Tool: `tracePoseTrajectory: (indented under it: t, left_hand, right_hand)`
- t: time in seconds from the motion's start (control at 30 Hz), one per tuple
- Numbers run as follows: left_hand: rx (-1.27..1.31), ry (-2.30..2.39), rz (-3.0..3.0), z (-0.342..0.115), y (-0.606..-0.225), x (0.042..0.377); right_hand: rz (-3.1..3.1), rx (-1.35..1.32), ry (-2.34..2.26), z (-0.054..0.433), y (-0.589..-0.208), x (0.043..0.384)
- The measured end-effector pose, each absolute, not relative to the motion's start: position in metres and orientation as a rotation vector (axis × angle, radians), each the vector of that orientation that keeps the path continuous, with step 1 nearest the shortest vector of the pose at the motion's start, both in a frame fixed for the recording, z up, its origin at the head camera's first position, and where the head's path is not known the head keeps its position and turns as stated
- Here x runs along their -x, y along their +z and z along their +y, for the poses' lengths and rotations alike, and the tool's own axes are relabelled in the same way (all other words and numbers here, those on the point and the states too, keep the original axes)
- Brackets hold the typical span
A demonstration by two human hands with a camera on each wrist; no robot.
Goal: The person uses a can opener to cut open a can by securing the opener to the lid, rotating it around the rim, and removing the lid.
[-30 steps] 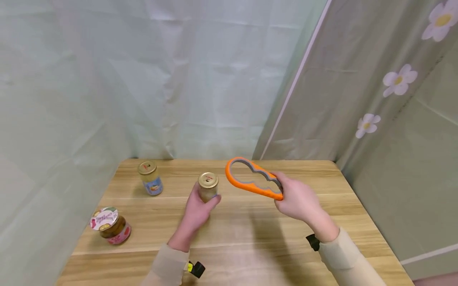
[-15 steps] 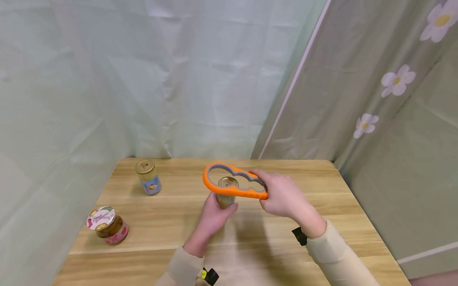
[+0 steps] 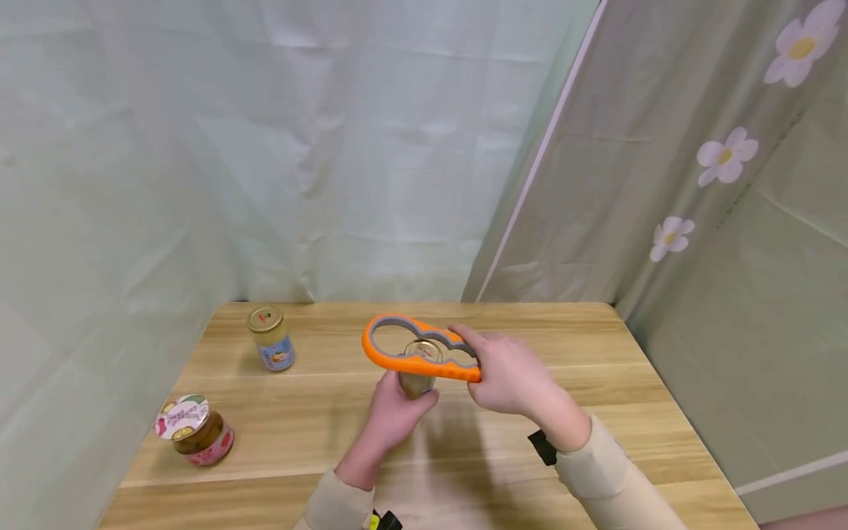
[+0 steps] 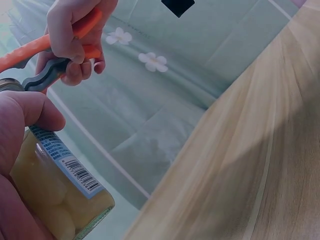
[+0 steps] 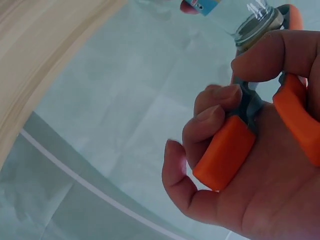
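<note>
My left hand (image 3: 391,416) grips an upright glass jar (image 3: 416,386) with a gold lid, raised above the table. In the left wrist view, pale chunks and a blue barcode label (image 4: 80,174) show on it. My right hand (image 3: 510,375) holds an orange jar opener (image 3: 397,363) with a wavy grey lining by one end, fingers curled round both its sides. From the head view, the lid (image 3: 425,349) appears through the opener's opening, its front edge partly hidden by the orange band. Whether the lining touches the lid I cannot tell.
A second gold-lidded jar (image 3: 270,342) with a blue label stands at the table's back left. Nearer, also left, is a jar with a patterned white lid (image 3: 182,417) and pink label. Curtains (image 3: 371,184) hang behind the wooden table (image 3: 596,368).
My left hand has carried its jar to the right. My right hand has brought the opener left and slightly down, so the lid now shows inside its opening. The other jars stayed put.
</note>
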State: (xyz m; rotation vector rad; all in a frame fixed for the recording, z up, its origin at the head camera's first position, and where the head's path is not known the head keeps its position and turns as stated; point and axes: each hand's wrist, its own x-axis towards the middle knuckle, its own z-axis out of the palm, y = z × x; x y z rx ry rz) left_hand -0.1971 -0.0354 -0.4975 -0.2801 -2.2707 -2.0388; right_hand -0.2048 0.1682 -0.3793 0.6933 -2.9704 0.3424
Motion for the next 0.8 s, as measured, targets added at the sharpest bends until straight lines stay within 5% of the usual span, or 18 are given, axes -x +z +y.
tracePoseTrajectory:
  t: [0.8]
  left_hand:
    - [0.288,-2.03,-2.244,-0.032,-0.499,0.194]
  right_hand:
    - [-2.865,-0.678,0.289,0.155,-0.389,0.195]
